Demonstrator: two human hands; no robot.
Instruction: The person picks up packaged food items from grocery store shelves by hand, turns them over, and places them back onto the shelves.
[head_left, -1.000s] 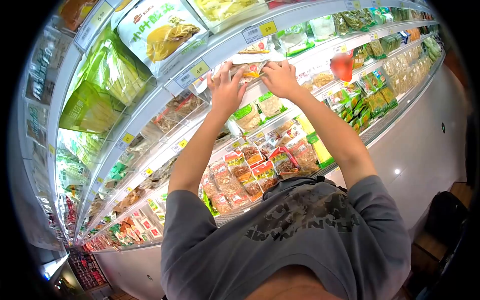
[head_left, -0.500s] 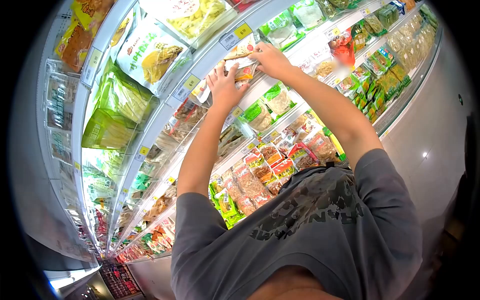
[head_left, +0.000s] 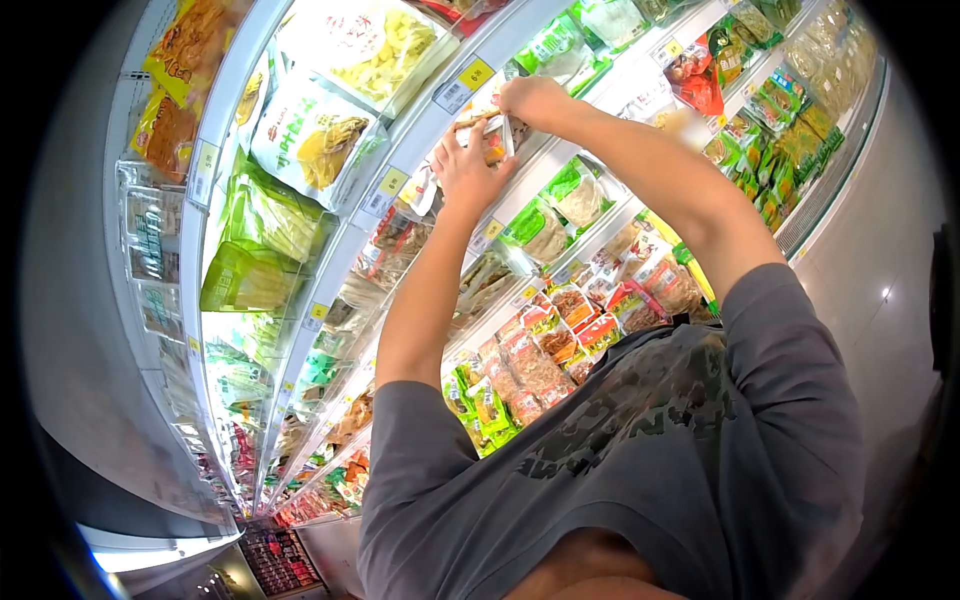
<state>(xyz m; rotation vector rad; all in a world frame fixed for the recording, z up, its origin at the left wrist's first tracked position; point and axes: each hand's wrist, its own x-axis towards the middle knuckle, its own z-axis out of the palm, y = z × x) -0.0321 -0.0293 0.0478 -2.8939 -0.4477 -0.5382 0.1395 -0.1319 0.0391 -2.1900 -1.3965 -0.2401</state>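
Both arms reach up to a shelf of packaged food. My right hand [head_left: 536, 104] is curled, its fingers closed at the upper edge of a white and orange food packet [head_left: 494, 148]. My left hand [head_left: 472, 174] lies against the near side of the same packets with its fingers spread. Part of the packets is hidden behind the hands, and their print is too small to read. Another white packet [head_left: 420, 190] sticks out to the left of my left hand. Just above the hands is a price tag [head_left: 466, 84] on the shelf edge.
White packets of pickled vegetables [head_left: 318, 140] and green bags [head_left: 262, 215] fill the shelf to the left. Below the hands are green-topped packets [head_left: 535, 228] and red-labelled packets [head_left: 570, 322]. A pale floor [head_left: 870, 320] shows at the right, beyond the shelf's end.
The view has shifted a little, so the shelves sit farther right. My right hand's fingers have curled in tighter at the packet, and my left hand has moved closer to it.
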